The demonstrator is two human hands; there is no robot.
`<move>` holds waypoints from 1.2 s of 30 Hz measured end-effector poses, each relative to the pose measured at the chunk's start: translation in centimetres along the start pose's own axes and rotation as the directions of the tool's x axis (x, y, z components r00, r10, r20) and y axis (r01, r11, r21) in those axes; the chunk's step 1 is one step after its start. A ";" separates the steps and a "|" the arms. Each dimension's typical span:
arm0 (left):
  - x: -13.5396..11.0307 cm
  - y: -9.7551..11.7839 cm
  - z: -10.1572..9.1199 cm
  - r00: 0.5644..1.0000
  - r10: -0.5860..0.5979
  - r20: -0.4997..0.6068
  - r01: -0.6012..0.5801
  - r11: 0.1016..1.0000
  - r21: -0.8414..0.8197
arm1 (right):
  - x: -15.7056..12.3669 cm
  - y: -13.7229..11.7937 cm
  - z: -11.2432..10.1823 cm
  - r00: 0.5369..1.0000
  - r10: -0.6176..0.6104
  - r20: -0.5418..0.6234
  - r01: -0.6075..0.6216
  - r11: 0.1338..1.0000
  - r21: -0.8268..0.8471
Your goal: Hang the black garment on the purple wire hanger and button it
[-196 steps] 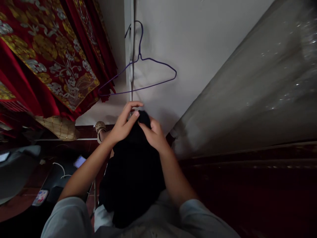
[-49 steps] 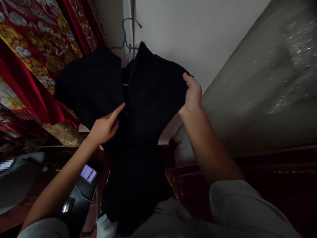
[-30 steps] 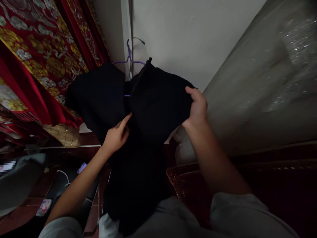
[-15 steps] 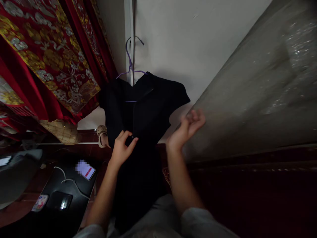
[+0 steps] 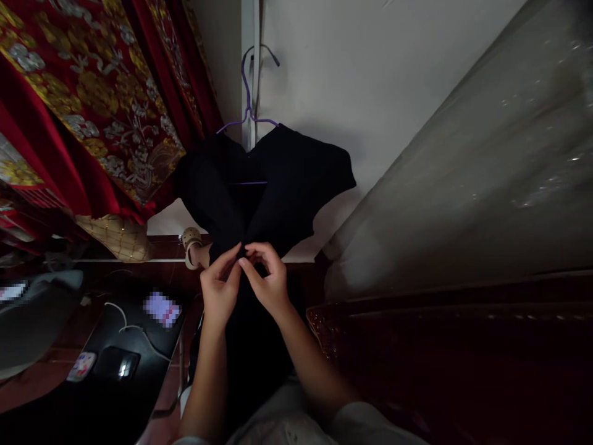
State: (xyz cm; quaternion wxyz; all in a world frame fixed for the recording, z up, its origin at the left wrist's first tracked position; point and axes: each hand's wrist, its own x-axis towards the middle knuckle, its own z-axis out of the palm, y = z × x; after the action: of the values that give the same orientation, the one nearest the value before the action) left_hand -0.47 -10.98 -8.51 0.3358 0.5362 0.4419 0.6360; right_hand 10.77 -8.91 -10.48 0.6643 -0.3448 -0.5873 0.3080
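Note:
A long black short-sleeved dress (image 5: 296, 179) hangs on a purple wire hanger (image 5: 249, 114), its neckline falling open in a V. At the bottom of that V, my left hand (image 5: 220, 287) pinches the front edge of the cloth between thumb and fingertips. My right hand (image 5: 269, 281) pinches the same spot from the other side, its fingertips almost meeting those of the left. Whatever small part lies between the fingertips is too dark to make out. The lower dress drops behind my forearms toward my lap.
Red embroidered cloth (image 5: 139, 123) hangs at the left. A black table (image 5: 152, 371) holds a lit phone (image 5: 162, 309), a dark phone (image 5: 118, 363) and a white cable (image 5: 139, 329). A person's foot in a beige clog (image 5: 191, 244) shows behind. Plastic-covered bulk (image 5: 440, 198) stands right.
My right hand has come in from the right, beside the wall, to the front of the dress and now pinches it next to my left hand. The neckline edges have drawn together.

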 end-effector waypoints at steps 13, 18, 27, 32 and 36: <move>-0.2 -0.1 1.2 0.991 -0.100 -0.086 0.094 0.993 -0.076 | 0.2 0.9 -2.0 0.991 0.091 0.099 -0.085 0.995 -0.056; 0.1 -0.4 1.2 0.990 -0.103 -0.094 0.095 0.992 -0.086 | 0.8 0.7 -2.8 0.976 0.080 0.205 -0.066 0.995 -0.076; -0.4 0.1 1.6 0.993 -0.116 -0.012 0.114 0.990 -0.083 | 0.0 2.1 -2.2 0.997 0.048 0.060 -0.041 0.994 -0.102; -0.5 -0.1 2.3 0.994 -0.106 -0.009 0.105 0.988 -0.116 | 1.8 1.6 -2.1 0.999 -0.053 -0.012 0.050 0.985 -0.164; -0.9 -0.1 3.4 0.993 -0.097 0.072 0.101 0.994 -0.048 | 9.4 1.1 -2.4 0.966 -0.258 -0.010 0.248 0.937 -0.246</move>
State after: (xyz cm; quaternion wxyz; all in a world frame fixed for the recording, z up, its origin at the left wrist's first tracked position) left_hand 3.01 -11.09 -8.80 0.3959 0.5264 0.4395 0.6108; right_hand 14.27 -0.83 -6.19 0.6636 -0.3514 -0.6457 0.1387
